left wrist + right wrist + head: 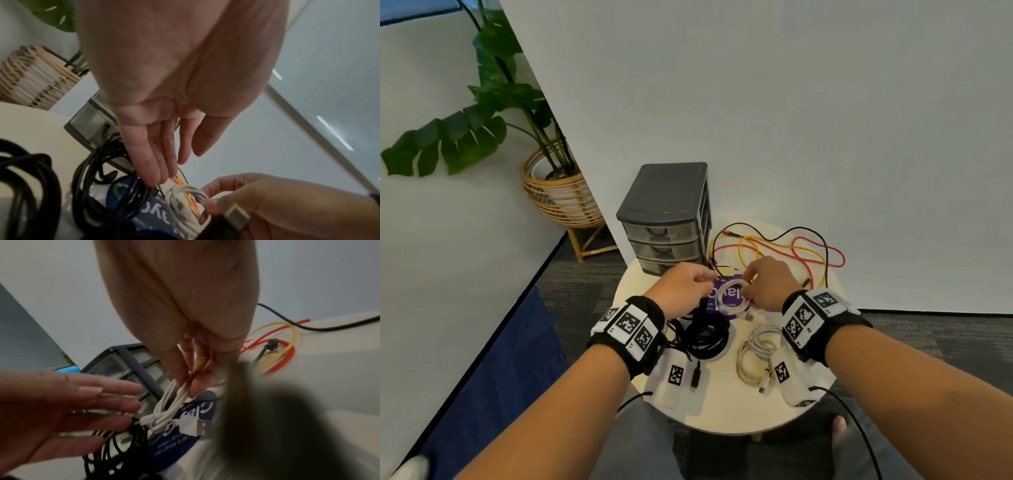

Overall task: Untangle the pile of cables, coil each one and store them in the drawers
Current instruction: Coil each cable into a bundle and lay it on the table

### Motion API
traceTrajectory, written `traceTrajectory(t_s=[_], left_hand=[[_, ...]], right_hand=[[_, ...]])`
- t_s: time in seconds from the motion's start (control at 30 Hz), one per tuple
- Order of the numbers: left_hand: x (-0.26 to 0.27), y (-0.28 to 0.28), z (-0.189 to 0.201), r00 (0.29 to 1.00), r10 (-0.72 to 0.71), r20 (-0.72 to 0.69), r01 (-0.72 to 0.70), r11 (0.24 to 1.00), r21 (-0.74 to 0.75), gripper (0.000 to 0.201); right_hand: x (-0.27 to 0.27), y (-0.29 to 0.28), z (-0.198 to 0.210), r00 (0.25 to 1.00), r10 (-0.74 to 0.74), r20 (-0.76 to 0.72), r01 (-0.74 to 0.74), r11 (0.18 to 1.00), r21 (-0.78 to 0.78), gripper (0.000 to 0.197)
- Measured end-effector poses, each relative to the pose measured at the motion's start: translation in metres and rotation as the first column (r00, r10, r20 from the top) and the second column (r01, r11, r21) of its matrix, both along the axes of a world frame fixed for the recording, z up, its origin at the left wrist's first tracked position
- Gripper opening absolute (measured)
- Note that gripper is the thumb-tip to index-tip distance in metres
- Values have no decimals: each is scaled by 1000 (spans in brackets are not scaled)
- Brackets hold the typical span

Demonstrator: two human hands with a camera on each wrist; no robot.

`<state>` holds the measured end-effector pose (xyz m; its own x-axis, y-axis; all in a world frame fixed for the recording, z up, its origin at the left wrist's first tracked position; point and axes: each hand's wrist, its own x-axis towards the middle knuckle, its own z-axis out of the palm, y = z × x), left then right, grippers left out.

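Note:
A small coiled white cable [732, 297] hangs just above the round table [736, 411]. My right hand [748, 288] pinches its upper loop [185, 386] between thumb and fingers, and its USB plug [204, 429] dangles below. My left hand [707, 279] is beside the coil with straight fingers [152, 162] and holds nothing. A black cable coil [705, 334] and a grey-white coil [755, 356] lie on the table nearer me. Red, yellow and black cables [791, 250] sprawl loose at the back right. The dark three-drawer unit [666, 219] stands at the back left, all drawers pushed in.
A purple printed sheet [736, 277] lies under the held coil. A white wall stands right behind the table. A potted plant in a wicker stand [558, 192] is at the far left. A thin black lead [852, 421] trails off the table's front right.

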<state>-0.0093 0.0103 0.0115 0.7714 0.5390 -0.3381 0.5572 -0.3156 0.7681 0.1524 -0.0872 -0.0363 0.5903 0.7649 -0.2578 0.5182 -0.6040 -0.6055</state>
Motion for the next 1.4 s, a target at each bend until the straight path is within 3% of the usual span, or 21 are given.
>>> traceTrajectory(t_s=[0.07, 0.2, 0.27, 0.37, 0.4, 0.47, 0.53, 0.6, 0.67, 0.77, 0.9, 1.0, 1.1, 1.3, 1.4], left_hand=[[5, 2, -2, 999, -29, -21, 29, 999, 35, 34], [11, 6, -5, 998, -50, -30, 52, 994, 100, 33], [12, 9, -5, 996, -76, -46, 83, 981, 176, 32], [17, 14, -2, 985, -151, -80, 168, 941, 294, 30], [20, 15, 2, 981, -176, -81, 192, 932, 308, 29], [29, 14, 11, 974, -215, -75, 228, 915, 333, 29], [40, 13, 21, 971, -233, -55, 237, 898, 370, 28], [50, 11, 27, 970, -239, -36, 233, 882, 410, 28], [58, 8, 30, 967, -254, -31, 241, 862, 445, 32], [70, 4, 35, 961, -277, -27, 255, 838, 483, 45], [83, 2, 44, 969, -233, 75, 162, 838, 521, 64], [84, 7, 53, 973, -186, 133, 66, 785, 616, 48], [79, 14, 63, 953, -166, 254, -12, 816, 578, 14], [57, 15, 80, 938, -134, 321, -79, 816, 573, 23], [43, 16, 84, 930, -56, 362, -137, 863, 486, 27]], right_hand=[[-8, 4, -2, 986, 99, 130, -90, 993, -73, 20], [-12, 2, 2, 951, 196, 240, -179, 980, -91, 15], [1, -3, 13, 950, 158, 268, -173, 984, 34, 15], [43, -10, 36, 936, -38, 350, -59, 963, 263, 27], [59, -13, 41, 912, -91, 400, -11, 969, 245, 35], [85, -17, 48, 879, -102, 467, 99, 995, 31, 48], [101, -18, 48, 896, -33, 444, 142, 966, -216, 44], [110, -18, 48, 933, 15, 360, 94, 955, -282, 30], [113, -17, 53, 963, 28, 270, 31, 977, -212, 21], [107, -16, 72, 994, 35, 102, -36, 999, 14, 21], [81, -23, 130, 984, 164, -73, -138, 950, 279, 21], [64, -28, 173, 959, 278, -52, -239, 896, 373, 20], [56, -27, 205, 952, 301, 48, -294, 862, 414, 24], [58, -23, 241, 959, 227, 169, -283, 798, 533, 26], [58, -24, 252, 970, 161, 180, -238, 760, 605, 27]])
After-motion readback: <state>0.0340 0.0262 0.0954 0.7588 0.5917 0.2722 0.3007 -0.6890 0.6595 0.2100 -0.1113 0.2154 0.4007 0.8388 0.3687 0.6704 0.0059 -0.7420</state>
